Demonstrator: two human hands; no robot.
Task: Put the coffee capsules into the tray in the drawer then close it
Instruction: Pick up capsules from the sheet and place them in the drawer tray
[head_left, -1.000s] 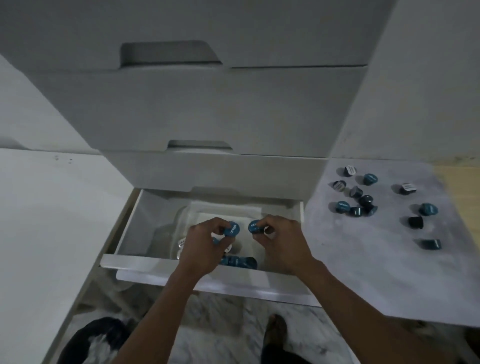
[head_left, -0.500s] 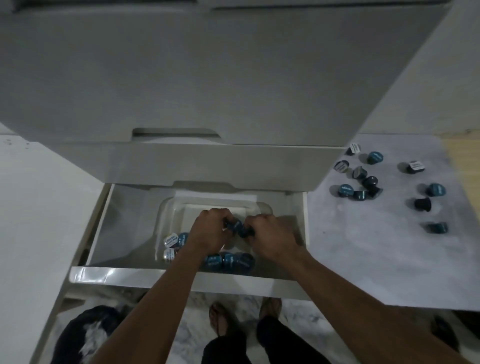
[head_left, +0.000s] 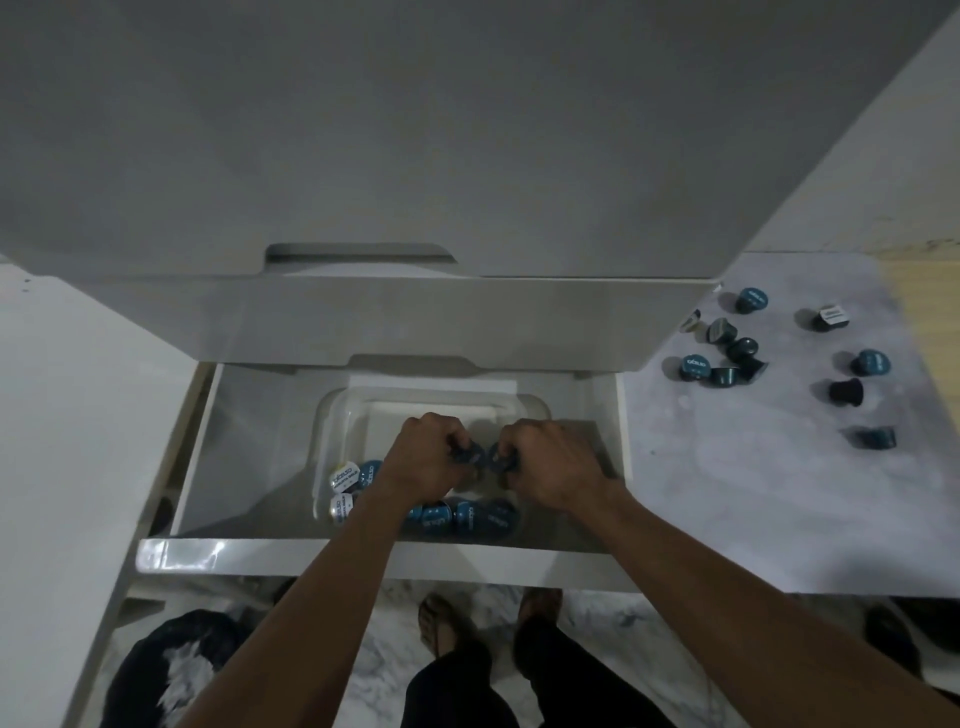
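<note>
The bottom drawer (head_left: 363, 553) is pulled out, with a clear plastic tray (head_left: 332, 415) inside it. Several blue coffee capsules (head_left: 467, 517) lie along the tray's near side, and two white-topped ones (head_left: 344, 478) sit at its left. My left hand (head_left: 423, 465) and my right hand (head_left: 550, 467) are both down inside the tray, knuckles up. Each is closed around a dark blue capsule (head_left: 483, 460), and the two capsules meet between the hands. Several more capsules (head_left: 727, 353) are scattered on the marble surface to the right.
Closed grey drawer fronts (head_left: 415, 156) overhang the open drawer from above. A white panel (head_left: 67, 415) stands to the left. The marble surface (head_left: 753, 493) lies to the right. Below are my feet (head_left: 441, 618) and a dark bag (head_left: 171, 665) on the floor.
Both hands have gone down from above the tray into it, turning knuckles up with the capsules held. My head has leaned forward, so the drawer looks closer.
</note>
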